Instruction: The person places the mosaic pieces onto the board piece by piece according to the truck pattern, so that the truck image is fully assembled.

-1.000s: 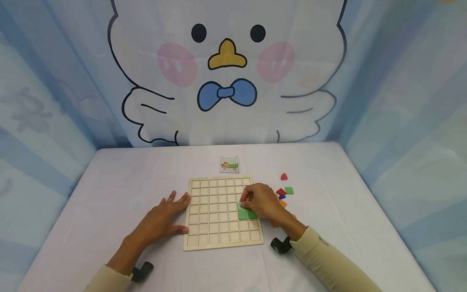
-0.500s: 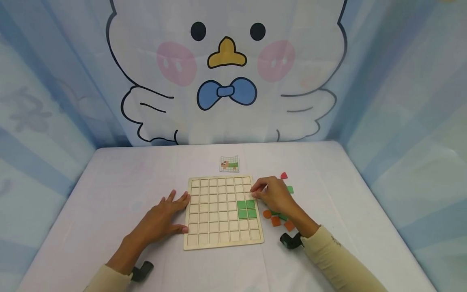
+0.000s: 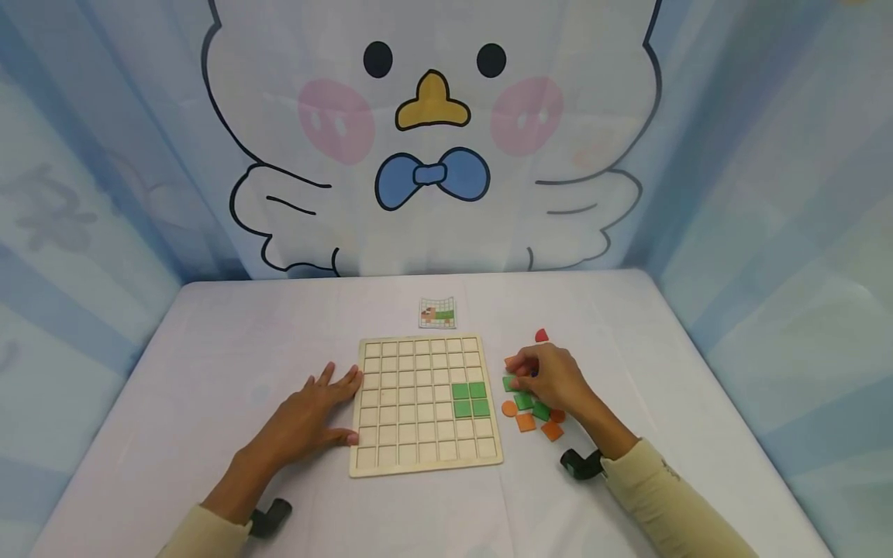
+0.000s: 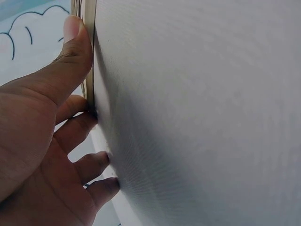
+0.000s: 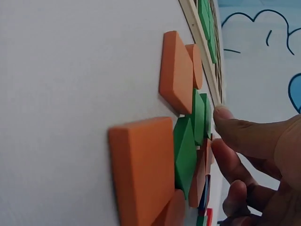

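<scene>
My left hand (image 3: 307,415) rests on the table with spread fingers, thumb and fingertips against the left edge of the wooden grid board (image 3: 408,418). In the left wrist view the thumb (image 4: 75,52) lies along the board's edge. Four green square tiles form a block (image 3: 470,400) at the board's right side. My right hand (image 3: 551,376) is over the loose tiles, its thumb and index finger bent and apart, tips right at a green tile (image 3: 508,384). In the right wrist view that green tile (image 5: 207,115) lies just beside the thumb tip.
Right of the board lie more tiles: an orange disc (image 3: 509,408), orange squares (image 3: 526,422), green pieces (image 3: 523,401) and a red piece (image 3: 541,335). Behind the board lies a small picture card (image 3: 437,313). A printed curtain (image 3: 432,232) stands at the table's far edge.
My right hand has moved from the green tiles on the board rightward to the loose tiles, uncovering the green block. The left hand has stayed at the board's edge.
</scene>
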Tool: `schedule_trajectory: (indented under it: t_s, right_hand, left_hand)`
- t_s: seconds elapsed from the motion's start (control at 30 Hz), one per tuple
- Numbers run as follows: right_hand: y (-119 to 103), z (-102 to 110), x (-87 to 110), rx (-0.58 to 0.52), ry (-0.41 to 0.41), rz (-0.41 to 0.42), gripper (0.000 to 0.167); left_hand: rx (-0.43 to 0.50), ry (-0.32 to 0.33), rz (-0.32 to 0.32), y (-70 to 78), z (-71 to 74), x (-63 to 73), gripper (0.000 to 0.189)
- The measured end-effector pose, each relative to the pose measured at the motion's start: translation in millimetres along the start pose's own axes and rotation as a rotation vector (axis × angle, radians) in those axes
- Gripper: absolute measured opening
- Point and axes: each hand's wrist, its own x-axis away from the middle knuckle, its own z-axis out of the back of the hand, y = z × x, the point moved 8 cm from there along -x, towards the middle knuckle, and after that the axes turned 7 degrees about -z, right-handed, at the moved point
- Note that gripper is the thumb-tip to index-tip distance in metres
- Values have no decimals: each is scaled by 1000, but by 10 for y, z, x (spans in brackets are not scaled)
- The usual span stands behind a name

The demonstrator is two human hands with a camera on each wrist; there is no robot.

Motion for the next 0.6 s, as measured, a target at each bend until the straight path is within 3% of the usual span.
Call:
schedule_trajectory:
  t_s: [0.3, 0.6]
  right_hand:
    - [-24, -28, 29, 48, -19, 25, 12]
    - [-74, -9, 41, -20, -29, 32, 15]
  left_hand:
    - [2, 0, 0, 10, 11, 17, 101]
    - [2, -7, 4, 4, 6, 13, 103]
